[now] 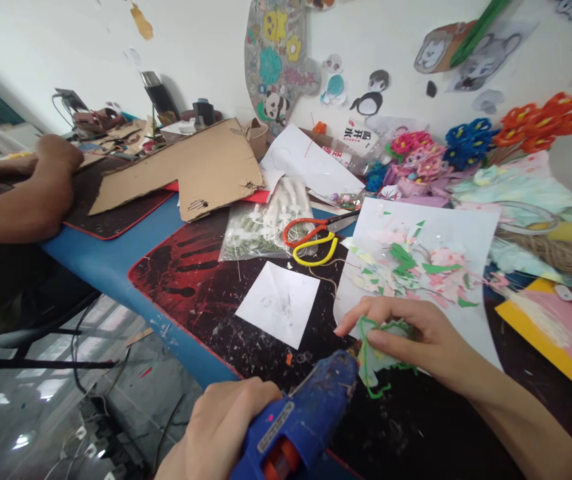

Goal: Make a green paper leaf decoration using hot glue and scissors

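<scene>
My left hand point(221, 427) is closed round a blue hot glue gun point(303, 417) at the bottom centre. The gun's nozzle points up and right, at the edge of a pale green piece with bright green outlines point(373, 363). That piece is pinched between the thumb and fingers of my right hand point(406, 330), whose palm hides part of it. A square of white paper point(281, 303) lies on the dark mat point(206, 313) left of the nozzle. Beyond my right hand, green and pink scraps point(416, 263) are scattered on a white sheet point(471, 223).
Red-and-yellow-handled scissors point(316, 240) lie behind the square, beside a clear plastic bag point(253, 233). Cardboard point(216, 167) spreads over the back left. Twine point(561, 257) and pipe-cleaner flowers point(541, 123) are at the right. Another person's arm point(31, 193) rests at the far left.
</scene>
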The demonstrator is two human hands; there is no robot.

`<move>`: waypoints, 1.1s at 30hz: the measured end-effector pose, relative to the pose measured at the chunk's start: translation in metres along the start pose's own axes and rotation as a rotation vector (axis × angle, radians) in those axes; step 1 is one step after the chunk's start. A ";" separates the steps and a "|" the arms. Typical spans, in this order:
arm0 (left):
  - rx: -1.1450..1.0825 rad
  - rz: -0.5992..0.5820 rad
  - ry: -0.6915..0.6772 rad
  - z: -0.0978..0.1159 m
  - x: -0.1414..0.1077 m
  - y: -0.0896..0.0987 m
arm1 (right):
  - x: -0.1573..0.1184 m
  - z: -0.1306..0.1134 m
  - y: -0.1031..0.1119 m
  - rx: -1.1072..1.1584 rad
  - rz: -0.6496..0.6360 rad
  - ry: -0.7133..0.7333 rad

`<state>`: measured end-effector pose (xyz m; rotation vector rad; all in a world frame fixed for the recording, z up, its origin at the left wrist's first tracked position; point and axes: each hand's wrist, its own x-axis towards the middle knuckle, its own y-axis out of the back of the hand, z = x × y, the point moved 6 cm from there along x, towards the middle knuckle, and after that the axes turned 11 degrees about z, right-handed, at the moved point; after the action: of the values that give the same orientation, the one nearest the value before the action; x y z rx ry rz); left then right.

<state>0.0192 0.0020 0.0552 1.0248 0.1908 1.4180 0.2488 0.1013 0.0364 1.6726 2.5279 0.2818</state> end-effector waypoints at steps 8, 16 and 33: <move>-0.003 0.037 0.006 0.001 0.005 0.003 | 0.000 0.000 -0.002 0.021 -0.009 -0.021; 0.010 0.088 0.039 0.000 0.005 0.003 | -0.001 -0.003 -0.003 0.006 -0.010 -0.034; -0.008 -0.023 0.026 -0.002 -0.002 0.001 | 0.000 -0.006 -0.002 0.000 0.017 -0.026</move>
<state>0.0169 0.0012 0.0542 0.9952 0.2149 1.4101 0.2461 0.0996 0.0423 1.6877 2.4966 0.2599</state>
